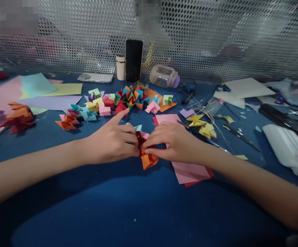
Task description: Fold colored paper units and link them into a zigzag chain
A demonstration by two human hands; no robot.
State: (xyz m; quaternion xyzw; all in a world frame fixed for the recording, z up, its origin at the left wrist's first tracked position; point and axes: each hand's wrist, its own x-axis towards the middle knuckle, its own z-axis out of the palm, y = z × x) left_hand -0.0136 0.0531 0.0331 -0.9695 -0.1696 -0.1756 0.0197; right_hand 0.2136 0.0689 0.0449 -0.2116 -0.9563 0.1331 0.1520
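Observation:
Both my hands meet over a folded paper piece [149, 161], orange at its near end with dark red, pink and pale blue folds behind. My left hand [114, 140] grips its left side, index finger raised and pointing away, the other fingers curled in. From the right, my right hand [171, 140] pinches the orange part between thumb and fingers. The fingers hide much of the piece. Under my right hand lie pink sheets [190, 172] with red ones beneath. Beyond my left hand sits a multicoloured folded paper ball [132, 97], among several small folded units in pink, yellow and blue.
A phone [134, 60] stands against the perforated metal screen [87, 37], beside a white cylinder [120, 68] and a jar on its side [163, 76]. Coloured sheets [38, 85] lie at left. Tweezers [243, 137], yellow folded units [207, 130] and a white glue gun [285, 144] lie at right.

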